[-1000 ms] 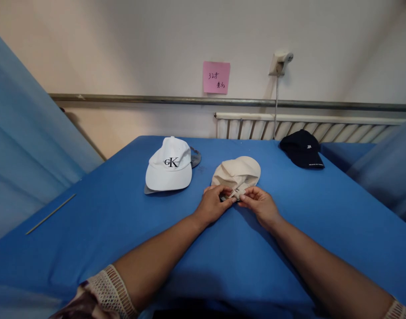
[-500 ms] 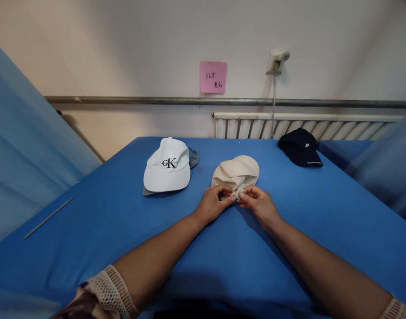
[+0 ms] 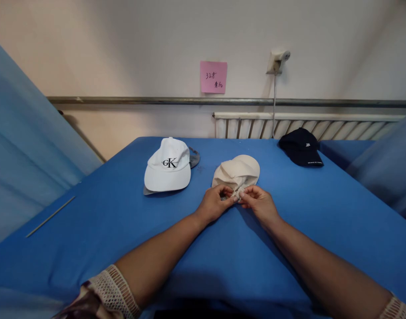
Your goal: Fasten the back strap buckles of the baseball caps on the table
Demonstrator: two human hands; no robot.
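The left hand (image 3: 213, 204) and right hand (image 3: 260, 207) pinch the near edge of a beige baseball cap (image 3: 238, 169) resting on a blue sheet (image 3: 203, 252), thumbs and fingers nearly closed on its fabric. Left of the beige baseball cap sits a white baseball cap (image 3: 166, 175) over a gray cap (image 3: 194, 158); beyond the beige one and rightward lies a navy baseball cap (image 3: 298, 148), while a pink sticky note (image 3: 213, 83) hangs farther behind.

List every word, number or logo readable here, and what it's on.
"GK" on the white cap; the thin band across it is unreadable.
"32" on the pink note; its other handwriting is unclear.
Navy cap: crown mark and brim lettering too small to read.
Beige cap: nothing readable.
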